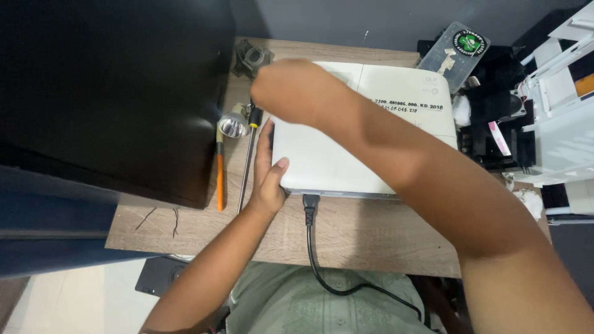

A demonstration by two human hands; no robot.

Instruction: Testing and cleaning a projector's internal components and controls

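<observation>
Nearest the lens, the right hand point(291, 89) reaches across on a long forearm and hovers, blurred, over the far left corner of the white projector point(359, 136); whether its fingers are curled on anything cannot be told from this view. Left hand point(267, 173) lies flat against the projector's left side, fingers straight and thumb resting on the top edge, bracing the case, not clamped around it. That projector sits in the middle of the wooden table point(371, 235), lid closed, with a black power cable point(312, 229) plugged into its near edge. Just left of it lie a long-shafted screwdriver point(247, 161), an orange-handled tool point(219, 179) and a small reflector lamp point(232, 125). Judging by the loose lamp and the shut case, the housing seems reassembled, with perhaps only checking left.
</observation>
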